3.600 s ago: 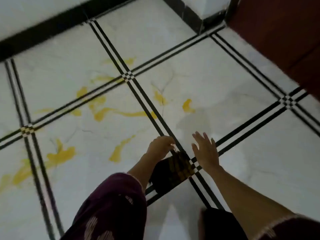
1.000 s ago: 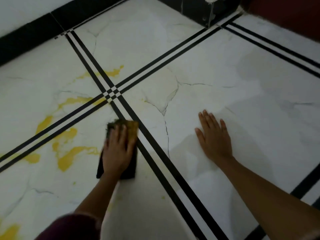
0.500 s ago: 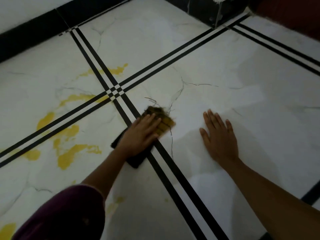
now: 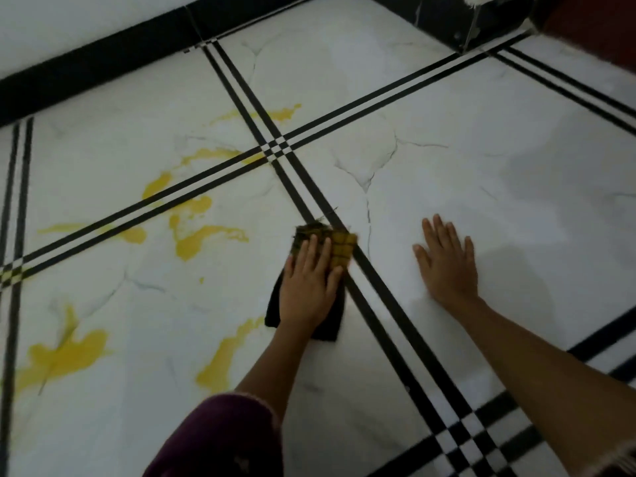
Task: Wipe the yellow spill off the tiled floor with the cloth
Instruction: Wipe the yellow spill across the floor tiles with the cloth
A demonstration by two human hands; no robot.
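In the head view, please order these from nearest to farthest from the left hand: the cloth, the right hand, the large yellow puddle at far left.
1. Cloth, directly under the left hand.
2. Right hand, flat on the tile to its right.
3. Large yellow puddle, far left of the floor.

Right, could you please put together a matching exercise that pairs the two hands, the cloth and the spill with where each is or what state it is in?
Column one: 1 left hand; 2 right hand; 3 cloth; 4 yellow spill.
Column two: A in patches on the tiled floor, left of the cloth; B flat on the floor, holding nothing; C pressing on the cloth; D dark, stained yellow at its far end.
Pairs: 1-C, 2-B, 3-D, 4-A.
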